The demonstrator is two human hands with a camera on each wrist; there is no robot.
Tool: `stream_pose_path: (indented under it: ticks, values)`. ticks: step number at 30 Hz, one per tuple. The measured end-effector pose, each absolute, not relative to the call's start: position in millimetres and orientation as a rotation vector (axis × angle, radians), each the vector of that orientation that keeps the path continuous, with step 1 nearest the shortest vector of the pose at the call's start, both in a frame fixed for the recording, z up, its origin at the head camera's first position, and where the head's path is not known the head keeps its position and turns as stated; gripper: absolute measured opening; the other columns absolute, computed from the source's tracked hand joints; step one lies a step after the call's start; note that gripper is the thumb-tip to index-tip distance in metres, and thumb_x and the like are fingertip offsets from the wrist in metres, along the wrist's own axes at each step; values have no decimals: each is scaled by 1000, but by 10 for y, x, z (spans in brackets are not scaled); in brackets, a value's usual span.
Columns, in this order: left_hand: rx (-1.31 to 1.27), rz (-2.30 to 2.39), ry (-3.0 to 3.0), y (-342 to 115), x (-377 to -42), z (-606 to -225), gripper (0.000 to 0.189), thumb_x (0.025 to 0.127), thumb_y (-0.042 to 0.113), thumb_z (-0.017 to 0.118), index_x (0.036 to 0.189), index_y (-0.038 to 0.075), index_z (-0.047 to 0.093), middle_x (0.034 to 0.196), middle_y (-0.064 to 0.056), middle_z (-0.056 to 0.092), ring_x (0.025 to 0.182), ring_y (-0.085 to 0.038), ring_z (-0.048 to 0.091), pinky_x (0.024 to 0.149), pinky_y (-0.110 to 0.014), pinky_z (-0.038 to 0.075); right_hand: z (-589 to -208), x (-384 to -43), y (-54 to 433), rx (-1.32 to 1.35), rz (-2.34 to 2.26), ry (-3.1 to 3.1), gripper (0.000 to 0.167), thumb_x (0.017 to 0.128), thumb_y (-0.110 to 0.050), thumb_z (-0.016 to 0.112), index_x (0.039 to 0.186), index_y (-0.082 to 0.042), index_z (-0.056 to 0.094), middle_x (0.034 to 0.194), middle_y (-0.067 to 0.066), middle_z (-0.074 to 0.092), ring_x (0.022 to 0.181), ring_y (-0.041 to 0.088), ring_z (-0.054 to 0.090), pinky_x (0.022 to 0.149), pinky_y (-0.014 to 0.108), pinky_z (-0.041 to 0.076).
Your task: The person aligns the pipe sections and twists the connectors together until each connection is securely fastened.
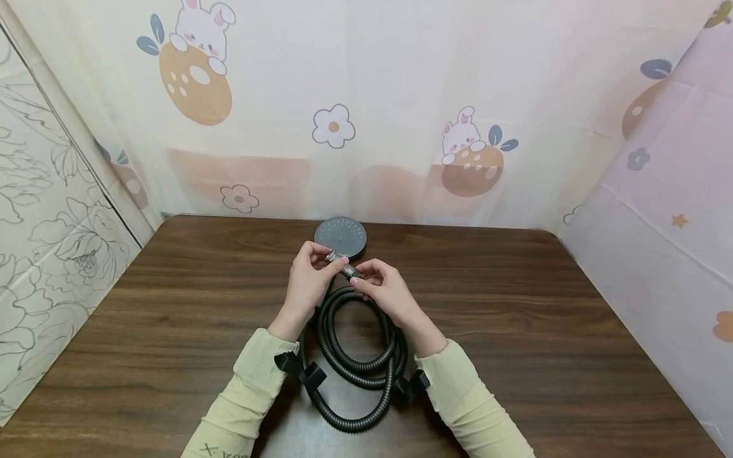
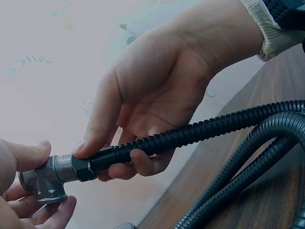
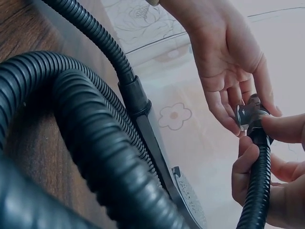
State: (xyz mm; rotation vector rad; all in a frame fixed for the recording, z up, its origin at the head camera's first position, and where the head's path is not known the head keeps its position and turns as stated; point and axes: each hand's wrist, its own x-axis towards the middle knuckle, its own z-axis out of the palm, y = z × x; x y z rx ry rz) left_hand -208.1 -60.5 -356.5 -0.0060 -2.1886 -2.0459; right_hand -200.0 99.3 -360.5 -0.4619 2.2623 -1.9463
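Observation:
My left hand (image 1: 306, 280) holds a silvery metal tee fitting (image 2: 44, 180) between thumb and fingers. Opposite it, my right hand (image 1: 390, 294) grips the end of a black ribbed shower hose (image 2: 157, 140), the thumb lying on its dark end nut (image 2: 84, 169). Fitting and nut meet in line, with some thread showing between them in the left wrist view. How far they are screwed together cannot be seen. Just beyond my fingers lies a round grey shower head (image 1: 340, 236); in the right wrist view its handle (image 3: 155, 148) joins the hose's other end.
The rest of the hose (image 1: 355, 425) lies in loops on the brown wooden table (image 1: 515, 318), beneath and between my forearms. Behind the table's far edge hangs a patterned curtain (image 1: 389, 76). Patterned cloths also flank the left and right sides.

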Motion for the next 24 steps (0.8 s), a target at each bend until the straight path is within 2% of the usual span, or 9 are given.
stream_pose_path:
  ticks: [2,8,14,17,24]
  values:
    - [-9,-2044,-2193,-602,-2054,-3502,31,79,12,70,101,0,52,92,-11,62,88,-23,56,72,-23,42,-3598,-1999,996,-496,-1962,2255,26,86,-16,63,105,1,56,86,6,57,70,13,59,59,29,48]
    - [-8,-2030,-2210,-577,-1920,-3298,28,81,5,66,101,-5,50,92,-14,61,88,-25,55,70,-20,42,-3569,-2013,986,-436,-1933,2233,32,90,-9,54,121,-1,50,95,13,58,75,23,59,62,30,48]
    - [-4,-2040,-2201,-576,-1900,-3284,28,81,5,66,101,-6,50,93,-16,61,89,-25,55,70,-19,42,-3570,-2019,972,-394,-1914,2223,27,94,-8,48,120,1,49,97,20,60,74,20,56,61,25,45]
    - [-3,-2044,-2199,-581,-1902,-3291,29,81,5,67,101,-5,50,93,-15,61,89,-27,55,70,-20,42,-3579,-2022,966,-390,-1900,2234,27,92,-7,51,117,2,48,97,23,60,73,18,56,61,27,45]
    - [-16,-2052,-2202,-597,-1981,-3400,30,80,9,68,102,-3,50,93,-14,61,90,-25,55,71,-22,42,-3589,-2030,958,-366,-1852,2300,31,83,-5,64,108,0,48,92,14,62,72,12,55,66,37,49]
